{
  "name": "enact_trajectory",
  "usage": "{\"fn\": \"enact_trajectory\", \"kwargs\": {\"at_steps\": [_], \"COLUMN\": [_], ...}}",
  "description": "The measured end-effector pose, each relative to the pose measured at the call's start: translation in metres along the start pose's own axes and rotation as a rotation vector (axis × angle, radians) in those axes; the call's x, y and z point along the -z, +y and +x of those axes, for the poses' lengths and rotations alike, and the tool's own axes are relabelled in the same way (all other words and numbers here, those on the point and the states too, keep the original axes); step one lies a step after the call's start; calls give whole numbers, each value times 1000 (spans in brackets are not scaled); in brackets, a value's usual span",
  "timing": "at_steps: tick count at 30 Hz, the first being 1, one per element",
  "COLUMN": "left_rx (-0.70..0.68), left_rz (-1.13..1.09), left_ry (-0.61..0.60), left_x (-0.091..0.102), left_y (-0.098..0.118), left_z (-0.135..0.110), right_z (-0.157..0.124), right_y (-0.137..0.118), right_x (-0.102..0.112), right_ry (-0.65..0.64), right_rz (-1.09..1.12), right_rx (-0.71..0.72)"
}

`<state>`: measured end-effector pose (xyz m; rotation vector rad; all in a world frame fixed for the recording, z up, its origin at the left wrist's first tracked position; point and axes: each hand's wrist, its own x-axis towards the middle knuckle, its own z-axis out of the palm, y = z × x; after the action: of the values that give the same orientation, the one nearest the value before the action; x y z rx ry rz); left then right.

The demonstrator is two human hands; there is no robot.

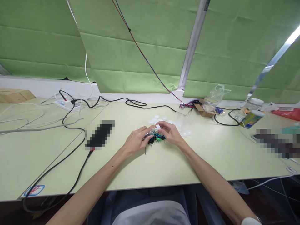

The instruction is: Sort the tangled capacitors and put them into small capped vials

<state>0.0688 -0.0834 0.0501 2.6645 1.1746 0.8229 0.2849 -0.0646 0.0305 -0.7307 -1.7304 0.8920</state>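
Observation:
Over the middle of the table, my left hand (134,141) is closed on a small clear plastic bag (150,132) that shines and has a white patch at its upper end. My right hand (172,133) pinches the bag near that white patch. Directly beneath them lies a pile of small electronic parts (158,138), green, blue and black, partly hidden by my fingers. Just behind my hands several white translucent discs (155,120) are scattered on the tabletop.
A blurred-out dark device (101,135) with a black cable lies at left; another (276,143) is at right. Cables and a power strip (67,104) run along the back. A cardboard box (204,110), a plastic bag and a labelled tub (252,118) stand at back right.

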Motion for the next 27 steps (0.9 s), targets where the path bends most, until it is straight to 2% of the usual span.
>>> {"fn": "enact_trajectory", "kwargs": {"at_steps": [10,15,19,23,27], "left_rx": [13,15,16,27,173], "left_rz": [166,142,41,-178,-413], "left_ry": [0,27,61,161,178], "left_x": [-5,-7,-6,-1,4], "left_y": [0,-2,1,10,20], "left_z": [-1,-1,2,8,10], "right_z": [0,1,5,8,8], "right_y": [0,-2,-7,-16,-21], "right_x": [-1,-2,-4,-6,-4], "right_ry": [7,19,54,113,150], "right_rz": [4,-4,2,-14,15], "right_rx": [-42,-47,-44,-8,24]}}
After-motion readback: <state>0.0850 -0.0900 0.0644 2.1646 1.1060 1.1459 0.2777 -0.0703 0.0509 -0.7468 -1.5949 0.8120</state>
